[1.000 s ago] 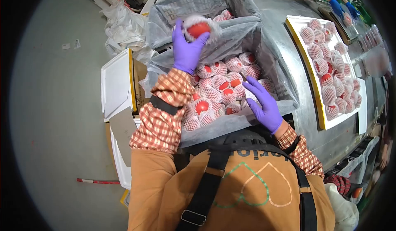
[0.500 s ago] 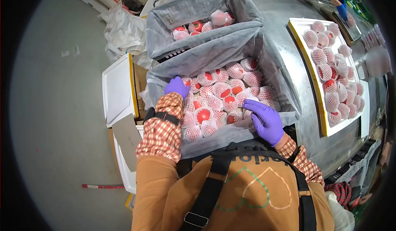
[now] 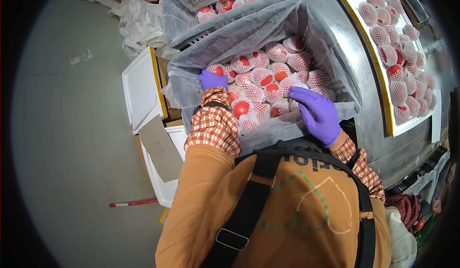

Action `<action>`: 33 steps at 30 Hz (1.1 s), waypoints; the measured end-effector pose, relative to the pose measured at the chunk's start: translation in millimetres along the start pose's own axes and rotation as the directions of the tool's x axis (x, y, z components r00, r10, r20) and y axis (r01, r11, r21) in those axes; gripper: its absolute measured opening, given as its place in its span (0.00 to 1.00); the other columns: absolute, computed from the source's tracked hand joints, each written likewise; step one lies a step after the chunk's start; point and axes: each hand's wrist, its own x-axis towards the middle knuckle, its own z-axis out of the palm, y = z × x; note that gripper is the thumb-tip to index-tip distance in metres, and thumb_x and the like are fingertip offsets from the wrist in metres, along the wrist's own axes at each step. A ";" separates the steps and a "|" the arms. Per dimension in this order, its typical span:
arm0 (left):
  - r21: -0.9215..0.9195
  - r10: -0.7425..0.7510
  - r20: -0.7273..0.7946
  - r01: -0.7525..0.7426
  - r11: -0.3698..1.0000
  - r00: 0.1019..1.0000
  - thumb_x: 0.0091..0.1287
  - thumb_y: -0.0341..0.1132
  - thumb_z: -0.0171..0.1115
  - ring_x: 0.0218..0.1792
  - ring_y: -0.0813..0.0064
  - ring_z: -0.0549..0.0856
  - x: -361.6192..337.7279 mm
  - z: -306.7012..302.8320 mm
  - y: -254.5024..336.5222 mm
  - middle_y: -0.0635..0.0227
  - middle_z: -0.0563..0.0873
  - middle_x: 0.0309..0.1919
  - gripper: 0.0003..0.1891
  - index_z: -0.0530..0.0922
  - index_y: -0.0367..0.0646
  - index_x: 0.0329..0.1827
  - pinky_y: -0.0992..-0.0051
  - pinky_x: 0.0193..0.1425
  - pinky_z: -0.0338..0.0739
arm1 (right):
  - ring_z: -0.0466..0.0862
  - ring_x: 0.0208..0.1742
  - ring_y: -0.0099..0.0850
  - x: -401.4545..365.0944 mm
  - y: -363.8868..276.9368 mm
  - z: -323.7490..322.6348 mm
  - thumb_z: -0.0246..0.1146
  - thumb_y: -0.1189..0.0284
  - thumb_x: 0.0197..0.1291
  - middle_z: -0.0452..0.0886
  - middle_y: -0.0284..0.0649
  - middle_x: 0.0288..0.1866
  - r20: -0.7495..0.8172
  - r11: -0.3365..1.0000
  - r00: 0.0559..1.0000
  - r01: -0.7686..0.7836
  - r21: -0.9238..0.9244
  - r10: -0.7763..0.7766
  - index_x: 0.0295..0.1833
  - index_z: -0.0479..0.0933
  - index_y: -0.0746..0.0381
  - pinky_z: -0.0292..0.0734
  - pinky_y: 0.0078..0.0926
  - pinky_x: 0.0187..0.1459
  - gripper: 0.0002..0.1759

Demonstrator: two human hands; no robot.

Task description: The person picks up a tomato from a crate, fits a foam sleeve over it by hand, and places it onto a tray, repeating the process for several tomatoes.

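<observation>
Round red fruits [image 3: 263, 78] in white foam net sleeves fill the near crate [image 3: 335, 43], which is lined with grey-white translucent sheeting. At its left side my left hand [image 3: 212, 79], in a purple glove, has its fingers curled against a netted red fruit [image 3: 218, 70]. Part of the grip is hidden by the back of the hand. My right hand [image 3: 320, 115], also gloved in purple, is over the crate's near right edge beside the fruits. Its fingers are stretched out with the thumb apart, and nothing is in it.
A second lined crate [image 3: 184, 26] with netted fruits stands just beyond. On the metal table [image 3: 352, 67] to the right lies a white, yellow-edged foam box [image 3: 378, 100] of netted fruits. White boxes [image 3: 141, 88] and plastic bags [image 3: 139, 21] are on the left.
The view has shifted, so crates and boxes sit differently in frame. My left hand stays at the crate's left side by the same fruit. My right hand remains outstretched near the right edge.
</observation>
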 end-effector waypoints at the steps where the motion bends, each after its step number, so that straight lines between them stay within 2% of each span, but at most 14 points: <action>1: -0.017 -0.008 0.034 0.008 1.000 0.999 0.45 0.47 0.77 0.57 0.46 0.78 2.2 1.0 -0.6 0.44 0.74 0.56 0.42 0.67 0.35 0.60 0.57 0.60 0.76 | 0.85 0.47 0.39 1.0 -1.2 -0.6 0.59 0.81 0.57 0.83 0.43 0.53 0.015 1.000 1.000 0.012 -0.027 -0.012 0.52 0.80 0.59 0.80 0.31 0.48 0.17; 5: -0.129 -0.001 0.053 0.008 0.992 0.999 0.44 0.44 0.78 0.56 0.50 0.79 4.1 1.6 1.6 0.42 0.76 0.56 0.41 0.69 0.34 0.60 0.60 0.60 0.76 | 0.84 0.48 0.39 -0.7 4.0 3.2 0.59 0.81 0.57 0.83 0.43 0.53 0.015 0.998 0.999 0.035 -0.048 -0.034 0.52 0.80 0.59 0.80 0.30 0.50 0.17; 7: -0.564 0.218 0.321 0.002 0.826 0.922 0.48 0.41 0.76 0.54 0.59 0.82 0.9 16.1 6.1 0.48 0.80 0.54 0.38 0.70 0.34 0.61 0.65 0.58 0.77 | 0.84 0.48 0.37 -1.0 4.3 3.1 0.59 0.79 0.58 0.83 0.42 0.53 0.010 0.998 0.999 0.034 -0.057 -0.034 0.54 0.79 0.59 0.79 0.29 0.51 0.17; 10: -0.840 0.497 0.329 0.008 0.542 0.803 0.52 0.39 0.74 0.50 0.68 0.83 -65.8 -39.1 39.1 0.57 0.82 0.52 0.35 0.71 0.35 0.62 0.70 0.56 0.77 | 0.82 0.54 0.34 0.6 -0.6 1.8 0.57 0.78 0.62 0.80 0.43 0.58 0.052 0.971 0.983 -0.181 0.159 0.175 0.61 0.74 0.63 0.76 0.29 0.57 0.20; 15: -0.948 0.707 0.265 0.042 0.316 0.655 0.56 0.32 0.71 0.52 0.71 0.81 -121.5 -79.7 52.1 0.61 0.79 0.55 0.33 0.69 0.37 0.65 0.73 0.58 0.77 | 0.79 0.55 0.31 14.3 15.7 7.3 0.68 0.65 0.60 0.76 0.43 0.61 0.197 0.696 0.871 -0.480 0.534 0.449 0.75 0.58 0.62 0.75 0.27 0.56 0.40; 18: -0.956 0.796 0.188 -0.079 0.283 0.575 0.55 0.30 0.72 0.57 0.68 0.79 -143.1 -93.5 52.7 0.58 0.75 0.60 0.36 0.66 0.37 0.68 0.72 0.62 0.75 | 0.78 0.57 0.29 20.9 3.2 15.7 0.68 0.63 0.60 0.75 0.44 0.61 0.319 0.579 0.838 -0.538 0.613 0.442 0.74 0.58 0.63 0.74 0.27 0.58 0.41; 20: -0.872 0.827 0.057 -0.375 0.314 0.560 0.53 0.31 0.74 0.60 0.65 0.76 -153.5 -91.2 52.3 0.55 0.73 0.61 0.39 0.65 0.37 0.69 0.70 0.65 0.73 | 0.78 0.55 0.26 22.4 6.8 28.3 0.66 0.63 0.62 0.78 0.42 0.58 0.215 0.666 0.911 -0.406 0.626 0.353 0.72 0.61 0.64 0.75 0.26 0.56 0.37; 22: -0.909 0.787 0.091 -0.273 0.317 0.610 0.50 0.33 0.76 0.61 0.64 0.75 -159.6 -87.1 50.3 0.53 0.71 0.61 0.42 0.64 0.36 0.68 0.70 0.65 0.72 | 0.80 0.52 0.24 23.9 2.6 30.1 0.62 0.64 0.65 0.79 0.41 0.56 0.148 0.677 0.911 -0.388 0.625 0.385 0.70 0.65 0.65 0.76 0.23 0.53 0.31; 23: -0.853 0.772 0.028 -0.387 0.349 0.635 0.50 0.32 0.76 0.61 0.65 0.76 -163.7 -88.1 50.9 0.54 0.73 0.60 0.43 0.63 0.37 0.70 0.70 0.64 0.73 | 0.80 0.51 0.23 23.2 3.2 30.3 0.59 0.66 0.68 0.80 0.40 0.55 0.203 0.560 0.873 -0.447 0.698 0.444 0.66 0.69 0.66 0.77 0.21 0.51 0.25; 26: -0.749 0.747 -0.028 -0.509 0.424 0.665 0.50 0.30 0.77 0.60 0.67 0.76 -166.3 -88.6 51.4 0.55 0.74 0.59 0.44 0.62 0.39 0.71 0.70 0.62 0.75 | 0.81 0.49 0.22 20.3 0.7 30.6 0.57 0.67 0.69 0.81 0.39 0.53 0.134 0.640 0.901 -0.392 0.661 0.413 0.65 0.71 0.65 0.77 0.20 0.50 0.22; 30: -0.973 0.723 0.196 0.042 0.226 0.663 0.54 0.37 0.74 0.63 0.64 0.74 -165.9 -103.9 48.4 0.55 0.71 0.63 0.41 0.62 0.37 0.70 0.64 0.67 0.71 | 0.82 0.46 0.22 19.4 6.9 19.5 0.57 0.68 0.68 0.83 0.39 0.49 0.062 0.788 0.924 -0.355 0.503 0.377 0.62 0.74 0.64 0.78 0.21 0.49 0.20; 31: -0.959 0.754 0.251 0.263 0.107 0.607 0.59 0.39 0.70 0.63 0.64 0.75 -166.4 -108.9 46.8 0.56 0.71 0.64 0.39 0.61 0.38 0.72 0.62 0.67 0.71 | 0.82 0.43 0.22 17.9 12.2 13.0 0.58 0.68 0.68 0.84 0.38 0.45 0.026 0.923 0.959 -0.280 0.264 0.283 0.61 0.75 0.63 0.78 0.22 0.47 0.19; 32: -0.959 0.754 0.250 0.261 0.108 0.607 0.59 0.39 0.70 0.63 0.64 0.75 -167.7 -111.8 46.4 0.56 0.71 0.64 0.39 0.61 0.38 0.72 0.62 0.67 0.71 | 0.81 0.40 0.22 15.4 18.0 6.4 0.58 0.68 0.67 0.84 0.38 0.42 0.021 0.984 0.984 -0.179 0.004 0.178 0.60 0.76 0.63 0.78 0.23 0.45 0.19; 33: -0.867 0.743 0.299 0.496 -0.052 0.599 0.61 0.42 0.67 0.64 0.63 0.73 -168.2 -115.0 45.3 0.56 0.70 0.66 0.38 0.60 0.38 0.72 0.58 0.69 0.68 | 0.80 0.36 0.24 11.5 24.5 -0.2 0.59 0.68 0.65 0.84 0.37 0.38 0.107 0.952 0.947 -0.300 -0.052 0.304 0.57 0.76 0.65 0.77 0.25 0.42 0.18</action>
